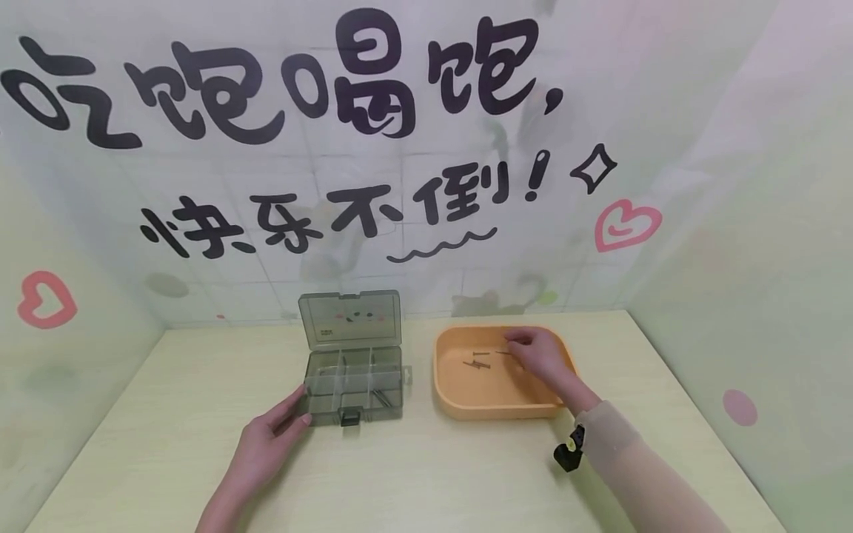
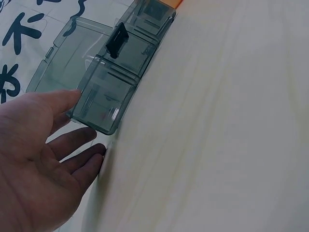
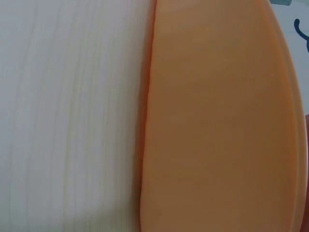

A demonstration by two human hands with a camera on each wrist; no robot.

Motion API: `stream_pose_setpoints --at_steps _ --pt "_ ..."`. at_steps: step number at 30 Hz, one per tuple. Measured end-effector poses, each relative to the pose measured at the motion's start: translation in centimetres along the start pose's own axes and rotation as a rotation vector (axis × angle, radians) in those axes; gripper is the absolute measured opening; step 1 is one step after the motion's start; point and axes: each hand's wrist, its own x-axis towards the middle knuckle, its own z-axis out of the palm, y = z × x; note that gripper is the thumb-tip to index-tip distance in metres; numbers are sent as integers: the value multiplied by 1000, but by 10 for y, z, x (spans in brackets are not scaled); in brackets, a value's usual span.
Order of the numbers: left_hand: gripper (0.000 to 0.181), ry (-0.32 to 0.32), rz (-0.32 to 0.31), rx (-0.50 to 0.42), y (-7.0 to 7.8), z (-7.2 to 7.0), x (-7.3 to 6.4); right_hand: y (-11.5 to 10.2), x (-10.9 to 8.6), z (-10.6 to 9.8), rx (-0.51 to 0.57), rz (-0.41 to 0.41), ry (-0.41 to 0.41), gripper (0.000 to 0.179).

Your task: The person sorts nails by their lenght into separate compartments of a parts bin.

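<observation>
My left hand (image 1: 265, 443) is at the left side of a grey see-through compartment box (image 1: 324, 403), its fingertips and thumb touching the box's left edge. In the left wrist view its other fingers (image 2: 79, 153) lie loosely bent beside the box (image 2: 104, 104). The box's lid (image 1: 351, 320) stands raised at the back, and a few screws (image 1: 381, 398) lie in its front right compartment. Over the orange tray (image 1: 489, 411), my right hand (image 1: 538, 357) pinches a thin screw (image 1: 503, 353) between thumb and fingers. Several loose screws (image 1: 477, 364) lie on the tray floor.
The pale wood-grain table (image 1: 426, 474) ends at a back wall (image 1: 426, 289) with large black lettering, and side walls stand left and right. A black wrist device (image 1: 569, 453) hangs at my right cuff. The tray's wall (image 3: 219, 121) fills much of the right wrist view.
</observation>
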Motion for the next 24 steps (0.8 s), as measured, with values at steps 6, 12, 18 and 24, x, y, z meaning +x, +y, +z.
stream_pose_setpoints --at_steps 6,12,18,24 --pt "57 -1 -2 8 3 0 0 4 1 -5 -65 -43 7 21" --pt "58 -4 -7 3 1 0 0 12 3 -2 -118 -120 26 18" --pt "57 1 -5 0 0 0 1 13 3 -1 -172 -164 49 17" --pt "57 3 -3 3 0 1 1 14 4 0 -180 -163 32 18"
